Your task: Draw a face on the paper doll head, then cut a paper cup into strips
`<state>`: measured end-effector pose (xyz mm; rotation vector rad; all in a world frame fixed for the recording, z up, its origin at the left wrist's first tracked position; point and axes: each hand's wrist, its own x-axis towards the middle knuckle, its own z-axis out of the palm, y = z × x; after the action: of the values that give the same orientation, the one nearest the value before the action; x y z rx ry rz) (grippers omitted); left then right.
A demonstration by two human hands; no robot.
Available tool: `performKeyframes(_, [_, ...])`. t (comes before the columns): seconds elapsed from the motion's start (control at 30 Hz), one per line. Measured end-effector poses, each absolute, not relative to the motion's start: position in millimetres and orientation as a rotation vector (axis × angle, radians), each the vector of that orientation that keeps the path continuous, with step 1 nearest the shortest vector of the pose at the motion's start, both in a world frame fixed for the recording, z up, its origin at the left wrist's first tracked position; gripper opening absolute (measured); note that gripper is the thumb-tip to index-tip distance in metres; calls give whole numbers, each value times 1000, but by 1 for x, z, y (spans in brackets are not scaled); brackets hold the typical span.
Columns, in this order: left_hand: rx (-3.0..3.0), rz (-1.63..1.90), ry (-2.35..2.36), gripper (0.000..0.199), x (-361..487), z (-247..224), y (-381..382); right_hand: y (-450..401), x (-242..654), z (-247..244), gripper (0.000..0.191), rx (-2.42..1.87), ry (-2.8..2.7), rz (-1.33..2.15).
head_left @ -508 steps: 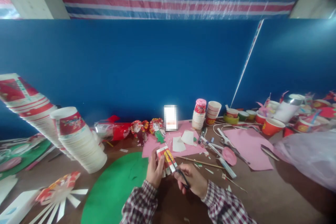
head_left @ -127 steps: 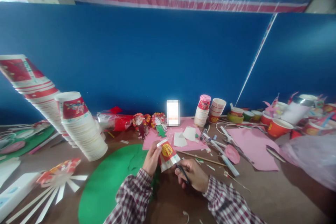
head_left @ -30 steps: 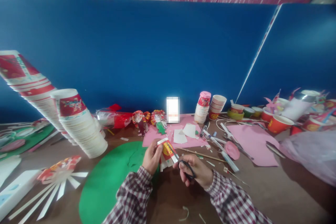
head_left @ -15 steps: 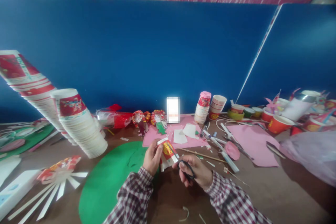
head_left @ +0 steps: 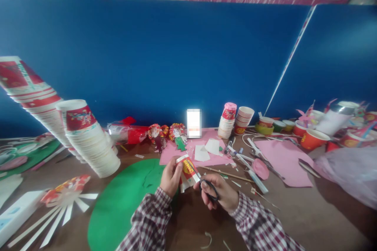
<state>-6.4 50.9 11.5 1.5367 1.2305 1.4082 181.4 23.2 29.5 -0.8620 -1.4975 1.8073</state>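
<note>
My left hand (head_left: 171, 176) is closed on a red, yellow and white paper cup (head_left: 188, 168) with cut edges, its thumb on the near side. In my right hand (head_left: 218, 191) is a pair of black-handled scissors (head_left: 212, 193), fingers wrapped round the loops. The blades lie against the printed side of the cup; whether they are cutting through it I cannot tell. Below my left hand lies a round green sheet (head_left: 123, 200). Beyond the cup, white paper pieces (head_left: 202, 153) rest on a pink sheet (head_left: 173, 157).
Tall stacks of paper cups (head_left: 91, 141) lean at the left, near a cup cut into strips (head_left: 69, 194). Two shorter cup stacks (head_left: 226, 121) stand at the back. Pens, a glue stick (head_left: 257, 180), another pink sheet (head_left: 290, 160) and a plastic bag (head_left: 350, 172) lie right.
</note>
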Motion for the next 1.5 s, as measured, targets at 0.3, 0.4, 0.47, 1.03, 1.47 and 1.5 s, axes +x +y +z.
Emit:
performKeyframes(0.3, [1507,1397,1239,32,-8,10,52,24,182,30,51,-887,-1535,1798])
performKeyframes(0.4, [1518,1407,1239,32,-8,12,51,23,182,31,51,-893,-1552,1787])
performKeyframes(0.47, [1539,1412,1242,31,-8,13,51,23,182,33,51,-904,-1570,1775])
performKeyframes(1.03, [1427,1403,1179,35,-9,6,56,23,183,28,55,-855,-1495,1841])
performKeyframes(1.47, [1416,1407,1151,33,-8,7,54,23,181,29,53,-890,-1519,1779])
performKeyframes(1.5, [1414,1407,1150,33,-7,8,54,23,181,28,53,-894,-1518,1777])
